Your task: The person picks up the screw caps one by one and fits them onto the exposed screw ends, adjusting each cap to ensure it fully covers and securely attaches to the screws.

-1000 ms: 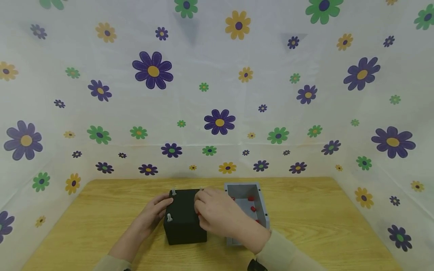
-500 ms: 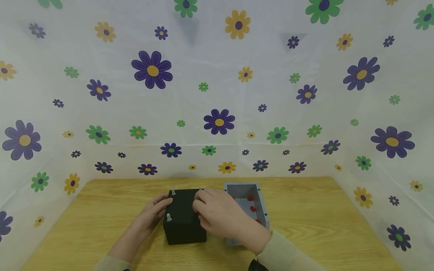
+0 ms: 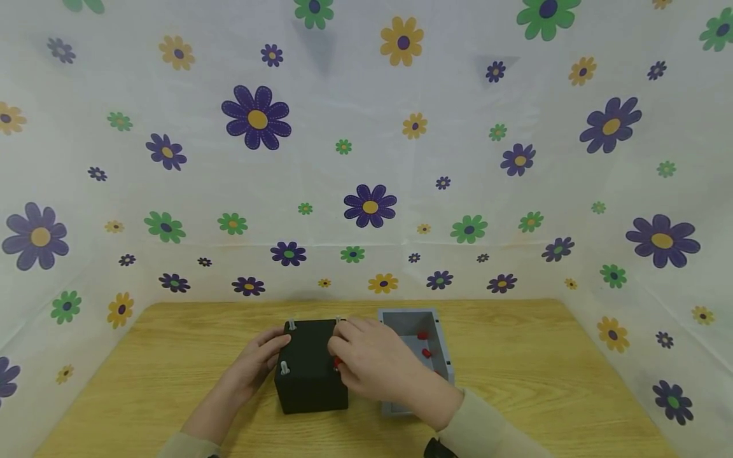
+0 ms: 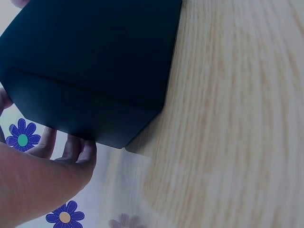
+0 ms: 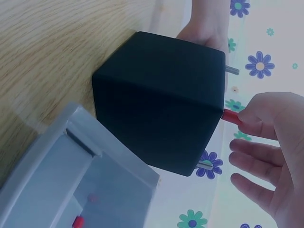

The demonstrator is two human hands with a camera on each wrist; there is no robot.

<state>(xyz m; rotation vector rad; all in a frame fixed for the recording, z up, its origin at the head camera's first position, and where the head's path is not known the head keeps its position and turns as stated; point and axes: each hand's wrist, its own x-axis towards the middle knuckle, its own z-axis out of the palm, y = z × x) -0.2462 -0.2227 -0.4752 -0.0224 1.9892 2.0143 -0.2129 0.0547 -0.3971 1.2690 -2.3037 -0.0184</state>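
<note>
Thumb and forefinger of right hand (image 3: 375, 359) are pinching red cap (image 5: 231, 117) at near-right top corner of black box (image 3: 312, 391) | left hand (image 3: 256, 364) is gripping box's left side | RISK: slackening grip may be letting box twist, tilting cap.

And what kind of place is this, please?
Probably a screened-off tabletop workspace: a wood-grain table, flower-print sheeting behind and beside it, and a black box standing on top.
</note>
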